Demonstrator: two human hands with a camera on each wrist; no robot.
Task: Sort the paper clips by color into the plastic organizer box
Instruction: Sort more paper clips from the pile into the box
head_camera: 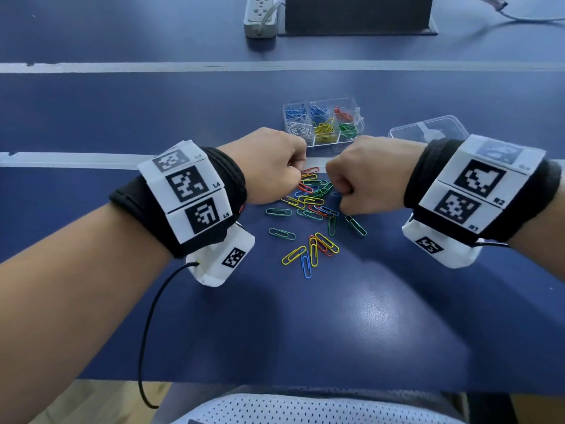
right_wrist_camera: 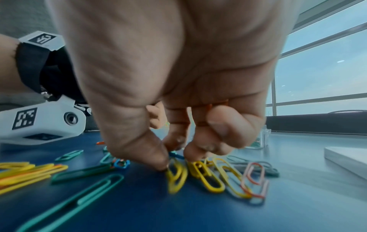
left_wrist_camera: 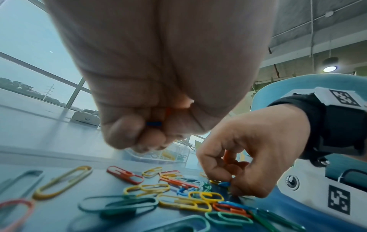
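Observation:
A clear plastic organizer box (head_camera: pixel 359 123) stands open on the blue table, its compartments holding blue, white, yellow, red and green clips. In front of it lies a loose pile of coloured paper clips (head_camera: pixel 312 206). My left hand (head_camera: pixel 295 175) hovers over the pile's left side, curled into a fist; in the left wrist view the left hand (left_wrist_camera: pixel 151 136) holds a blue clip (left_wrist_camera: pixel 154 124) and an orange one. My right hand (right_wrist_camera: pixel 174 155) keeps red clips in its palm while thumb and finger pinch a clip on the table. The left wrist view shows a blue clip (left_wrist_camera: pixel 224 184) at the right hand's fingertips.
The box's clear lid (head_camera: pixel 428 130) lies to the right of the box. A power strip (head_camera: pixel 260 13) and a black block (head_camera: pixel 357 13) sit at the far side. White tape lines (head_camera: pixel 122 67) cross the table. The table's near edge (head_camera: pixel 275 384) runs below my arms.

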